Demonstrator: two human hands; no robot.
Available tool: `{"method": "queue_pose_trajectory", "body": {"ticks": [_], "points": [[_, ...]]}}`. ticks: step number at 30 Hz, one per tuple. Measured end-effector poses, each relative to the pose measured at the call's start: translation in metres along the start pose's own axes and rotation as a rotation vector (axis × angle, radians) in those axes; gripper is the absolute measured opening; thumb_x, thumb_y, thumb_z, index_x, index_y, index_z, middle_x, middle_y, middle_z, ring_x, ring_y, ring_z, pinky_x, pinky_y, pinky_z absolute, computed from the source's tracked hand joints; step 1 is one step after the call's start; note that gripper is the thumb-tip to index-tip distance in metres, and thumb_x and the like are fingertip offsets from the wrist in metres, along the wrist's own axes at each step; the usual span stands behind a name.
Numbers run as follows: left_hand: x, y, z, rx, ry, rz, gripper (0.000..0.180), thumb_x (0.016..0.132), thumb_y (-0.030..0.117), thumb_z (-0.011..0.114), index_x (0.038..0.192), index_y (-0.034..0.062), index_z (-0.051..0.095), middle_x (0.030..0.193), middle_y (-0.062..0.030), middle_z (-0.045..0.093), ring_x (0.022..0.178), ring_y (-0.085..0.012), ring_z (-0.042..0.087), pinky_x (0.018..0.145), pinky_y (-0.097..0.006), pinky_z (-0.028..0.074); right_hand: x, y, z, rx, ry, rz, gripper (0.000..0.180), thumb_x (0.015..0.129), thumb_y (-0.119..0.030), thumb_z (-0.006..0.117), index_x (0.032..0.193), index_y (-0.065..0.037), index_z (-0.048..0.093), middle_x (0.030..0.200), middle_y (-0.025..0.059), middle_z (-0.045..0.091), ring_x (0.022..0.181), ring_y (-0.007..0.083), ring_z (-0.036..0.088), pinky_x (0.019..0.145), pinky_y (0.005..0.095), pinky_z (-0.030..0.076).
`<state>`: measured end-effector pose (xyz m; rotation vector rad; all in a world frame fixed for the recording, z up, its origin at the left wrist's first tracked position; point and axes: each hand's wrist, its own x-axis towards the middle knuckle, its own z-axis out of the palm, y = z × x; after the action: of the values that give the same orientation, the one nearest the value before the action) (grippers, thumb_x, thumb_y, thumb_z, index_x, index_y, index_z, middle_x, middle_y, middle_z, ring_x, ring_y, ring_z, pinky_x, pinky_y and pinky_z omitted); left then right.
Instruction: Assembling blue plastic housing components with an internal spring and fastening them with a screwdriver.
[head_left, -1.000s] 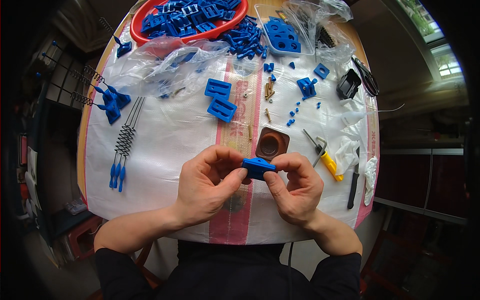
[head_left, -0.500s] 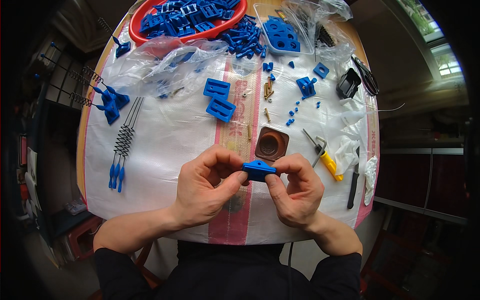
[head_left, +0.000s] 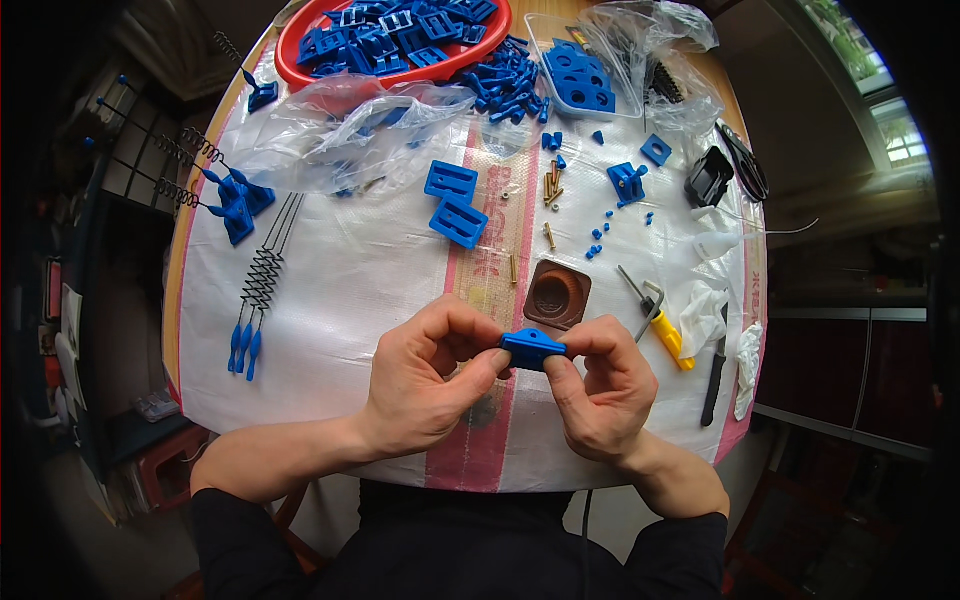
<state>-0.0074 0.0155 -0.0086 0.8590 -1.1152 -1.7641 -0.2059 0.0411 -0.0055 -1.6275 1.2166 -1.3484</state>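
Pinching the small blue plastic part [head_left: 533, 348] from both ends, the left hand [head_left: 425, 385] and right hand [head_left: 598, 385] should steady it above the desk's [head_left: 340, 290] near edge, gripping firmly.

I read this as a small home workshop or piecework assembly bench. The table [head_left: 330, 300] is covered with a white woven sack with pink stripes. On it I see a red basin [head_left: 300, 70] full of identical blue plastic parts, clear plastic bags [head_left: 340, 130], loose brass pins [head_left: 552, 188], wire springs [head_left: 262, 275], a yellow-handled tool [head_left: 668, 335] and scissors [head_left: 742, 165]. I note a window [head_left: 880, 110] at upper right and cluttered shelving [head_left: 60, 320] at left.
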Motion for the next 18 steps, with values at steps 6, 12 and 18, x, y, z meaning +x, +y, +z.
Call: {"method": "queue_pose_trajectory", "body": {"ticks": [6, 12, 18], "points": [[0.0003, -0.0002, 0.0002, -0.011, -0.009, -0.007, 0.013, 0.094, -0.007, 0.060, 0.107, -0.0036, 0.058, 0.101, -0.0069, 0.062, 0.093, -0.0132, 0.067, 0.085, -0.029, 0.058, -0.0006, 0.0000, -0.0018, -0.022, -0.006, 0.010, 0.016, 0.083, 0.009, 0.070, 0.096, 0.002, 0.062, 0.087, 0.0072, 0.061, 0.075, 0.0125, 0.058, 0.067, 0.0243, 0.046], [-0.0005, -0.0012, 0.0002, -0.001, 0.004, -0.004, 0.016, 0.093, -0.006, 0.063, 0.108, -0.0021, 0.058, 0.099, -0.0067, 0.064, 0.086, -0.0081, 0.064, 0.072, -0.022, 0.053, -0.0014, 0.0015, -0.0012, -0.009, -0.002, 0.010, 0.016, 0.083, 0.008, 0.071, 0.096, 0.002, 0.062, 0.087, 0.0076, 0.061, 0.076, 0.0130, 0.058, 0.067, 0.0246, 0.046], [-0.0002, -0.0012, 0.0009, -0.002, 0.012, 0.006, 0.015, 0.092, -0.006, 0.064, 0.107, -0.0025, 0.059, 0.097, -0.0050, 0.062, 0.084, -0.0074, 0.062, 0.071, -0.022, 0.052, -0.0014, 0.0000, -0.0015, 0.001, -0.009, 0.013, 0.017, 0.083, 0.009, 0.070, 0.095, 0.002, 0.062, 0.088, 0.0083, 0.061, 0.077, 0.0139, 0.059, 0.068, 0.0249, 0.046]]}}
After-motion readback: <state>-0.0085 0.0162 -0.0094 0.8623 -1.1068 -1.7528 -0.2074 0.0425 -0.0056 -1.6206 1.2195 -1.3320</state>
